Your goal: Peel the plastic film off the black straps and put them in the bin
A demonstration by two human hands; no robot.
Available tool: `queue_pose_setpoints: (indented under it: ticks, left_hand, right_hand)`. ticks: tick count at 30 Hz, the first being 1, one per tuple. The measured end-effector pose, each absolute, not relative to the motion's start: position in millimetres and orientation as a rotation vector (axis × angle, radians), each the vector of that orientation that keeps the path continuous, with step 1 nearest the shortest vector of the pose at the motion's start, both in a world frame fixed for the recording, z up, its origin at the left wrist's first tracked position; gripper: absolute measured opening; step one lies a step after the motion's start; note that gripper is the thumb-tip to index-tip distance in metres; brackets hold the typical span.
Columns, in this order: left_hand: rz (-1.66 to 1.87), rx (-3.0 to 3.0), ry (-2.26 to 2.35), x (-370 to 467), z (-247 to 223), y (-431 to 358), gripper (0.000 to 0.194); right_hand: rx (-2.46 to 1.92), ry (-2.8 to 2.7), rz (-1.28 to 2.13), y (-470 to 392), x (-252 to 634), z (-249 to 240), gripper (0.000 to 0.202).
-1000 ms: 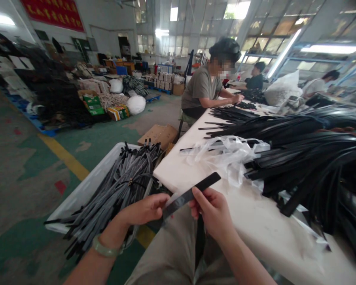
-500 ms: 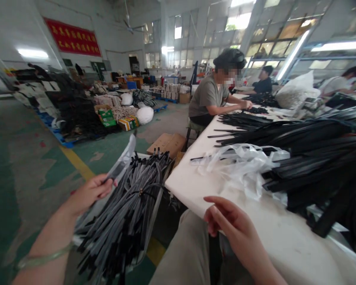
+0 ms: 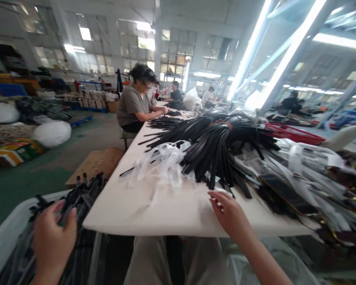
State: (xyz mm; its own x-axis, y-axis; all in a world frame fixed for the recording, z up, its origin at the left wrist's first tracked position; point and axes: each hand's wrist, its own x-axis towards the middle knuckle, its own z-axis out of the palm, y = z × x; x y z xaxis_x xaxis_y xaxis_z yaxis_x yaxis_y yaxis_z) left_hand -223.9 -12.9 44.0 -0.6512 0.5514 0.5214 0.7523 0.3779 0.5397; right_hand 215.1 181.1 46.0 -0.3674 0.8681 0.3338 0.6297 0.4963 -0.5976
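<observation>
My left hand (image 3: 55, 241) is over a white bin (image 3: 13, 225) to the left of the table, its thumb and fingers apart with nothing between them. In the bin lie many dark straps in clear wrapping (image 3: 84, 198). My right hand (image 3: 228, 211) reaches over the white tabletop (image 3: 121, 215), fingers stretched forward and holding nothing I can see. Just beyond its fingertips spreads a thick bundle of black straps (image 3: 209, 158). Crumpled clear plastic sleeves (image 3: 166, 162) lie left of that bundle, with one thin black strap end sticking out.
A dark phone-like object (image 3: 287, 194) and more plastic-wrapped pieces (image 3: 323, 198) crowd the table's right side. A co-worker (image 3: 136, 103) sits at the table's far left edge. On the floor are a cardboard box (image 3: 97, 162) and a white sack (image 3: 52, 132).
The view has turned right. My left hand has let go of the plastic-wrapped strap and is now empty over the bin. My right hand has moved forward over the table towards the black straps.
</observation>
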Motion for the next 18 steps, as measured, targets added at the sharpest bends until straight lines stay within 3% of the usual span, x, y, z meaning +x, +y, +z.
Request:
queue_pose_setpoints:
  ticks: [5, 10, 14, 18]
  left_hand:
    - [-1.119, -1.673, -1.814, -107, 73, 35, 0.032]
    - [-0.935, -2.091, -1.638, -40, 53, 53, 0.037]
    - [-0.848, -1.908, -1.773, -38, 41, 65, 0.039]
    - [-0.798, -1.654, -2.093, -62, 47, 78, 0.044]
  right_hand:
    - [-1.544, -2.026, 0.325, 231, 197, 65, 0.037]
    - [-1.661, -1.73, 0.436, 261, 198, 58, 0.05]
    - [-1.514, -1.624, 0.707, 264, 210, 61, 0.024]
    - [-1.105, -1.652, 1.199, 236, 213, 78, 0.038]
